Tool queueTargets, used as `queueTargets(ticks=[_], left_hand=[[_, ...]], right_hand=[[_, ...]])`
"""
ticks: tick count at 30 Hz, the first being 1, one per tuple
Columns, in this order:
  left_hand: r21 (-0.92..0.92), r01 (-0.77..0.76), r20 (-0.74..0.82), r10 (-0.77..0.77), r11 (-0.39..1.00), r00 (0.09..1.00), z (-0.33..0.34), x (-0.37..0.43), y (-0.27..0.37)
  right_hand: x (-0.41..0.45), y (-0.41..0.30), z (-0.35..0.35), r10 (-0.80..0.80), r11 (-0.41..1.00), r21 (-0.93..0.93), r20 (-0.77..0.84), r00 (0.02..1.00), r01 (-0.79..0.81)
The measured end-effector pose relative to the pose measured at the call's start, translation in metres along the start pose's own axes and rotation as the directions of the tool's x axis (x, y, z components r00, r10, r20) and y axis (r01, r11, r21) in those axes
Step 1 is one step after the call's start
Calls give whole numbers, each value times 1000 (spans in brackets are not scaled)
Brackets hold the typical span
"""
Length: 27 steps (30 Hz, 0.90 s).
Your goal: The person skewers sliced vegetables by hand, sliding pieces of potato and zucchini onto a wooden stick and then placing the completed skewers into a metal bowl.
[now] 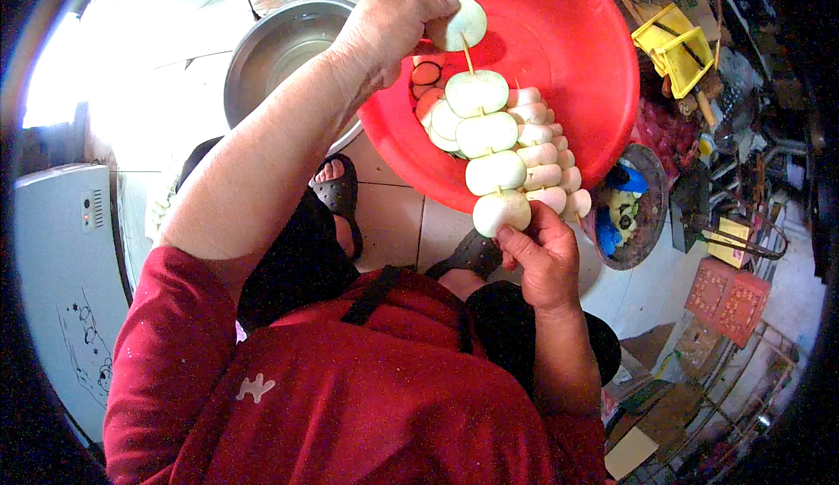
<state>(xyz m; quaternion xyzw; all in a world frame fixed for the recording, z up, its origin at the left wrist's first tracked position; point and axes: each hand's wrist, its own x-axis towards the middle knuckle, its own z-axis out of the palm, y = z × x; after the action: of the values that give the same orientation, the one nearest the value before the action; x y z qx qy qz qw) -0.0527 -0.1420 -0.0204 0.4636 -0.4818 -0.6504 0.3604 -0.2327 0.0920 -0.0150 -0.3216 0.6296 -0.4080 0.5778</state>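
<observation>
My left hand [400, 23] pinches a pale green vegetable slice [467, 24] at the pointed end of a thin wooden skewer [467, 56]. Several thick pale slices [486, 132] are threaded along that skewer. At its near end my right hand [543, 249] grips the last round slice [501, 213], thumb on top. Beneath lies a large red plastic basin [583, 39], which holds more skewers of pale pieces [541, 154] and a pile of loose round slices [446, 121]. Whether the slice in my left hand is pierced by the skewer tip is hard to tell.
A metal basin [252, 69] stands left of the red one. To the right is a round container [645, 239] with scraps and a blue-handled tool [628, 179]. Further right are a yellow plastic object [672, 49] and a red-orange crate [727, 298]. My feet in dark clogs [468, 255] are below.
</observation>
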Motion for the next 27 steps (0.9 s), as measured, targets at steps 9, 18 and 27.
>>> queueTargets(ticks=[9,18,27], left_hand=[[-195,64,-52,-76,979,996,-1,-2,2],[-154,-6,-20,2,988,1000,8,-8,-3],[-335,125,-30,-143,934,989,20,-20,-2]], right_hand=[[-1,-2,1,1,1000,31,13,1000,-2],[0,1,2,1,1000,14,-21,1000,-1],[1,3,5,-25,997,-73,-65,998,21]])
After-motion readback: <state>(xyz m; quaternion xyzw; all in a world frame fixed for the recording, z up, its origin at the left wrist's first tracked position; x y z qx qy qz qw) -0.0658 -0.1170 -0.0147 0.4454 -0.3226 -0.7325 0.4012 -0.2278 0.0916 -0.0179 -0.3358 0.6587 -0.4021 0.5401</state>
